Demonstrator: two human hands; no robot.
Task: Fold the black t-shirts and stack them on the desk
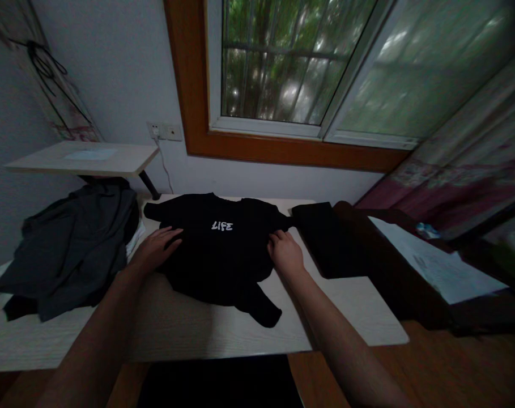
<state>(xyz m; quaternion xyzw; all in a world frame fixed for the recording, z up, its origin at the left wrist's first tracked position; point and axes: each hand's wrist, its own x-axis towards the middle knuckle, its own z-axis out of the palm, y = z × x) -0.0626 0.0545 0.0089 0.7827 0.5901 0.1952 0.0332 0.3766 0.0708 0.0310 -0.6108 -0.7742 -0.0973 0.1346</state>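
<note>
A black sweatshirt (215, 260) with white lettering is spread on the pale wooden table (189, 334), neckline toward the window. Short black ends stick out at its upper left and upper right, and a sleeve end (265, 309) juts out at the lower right. On the left edge of the sweatshirt rests my left hand (157, 249), fingers stretched out and thumb apart. My right hand (285, 249) is at the opposite edge, its fingers curled on the fabric; the fingertips are partly hidden.
A heap of dark grey clothes (79, 243) lies at the left, below a raised shelf board (125, 161). Right of the sweatshirt is a folded black cloth (325, 243). A brown piece of furniture (410, 289) holding a white sheet (435, 260) stands farther right.
</note>
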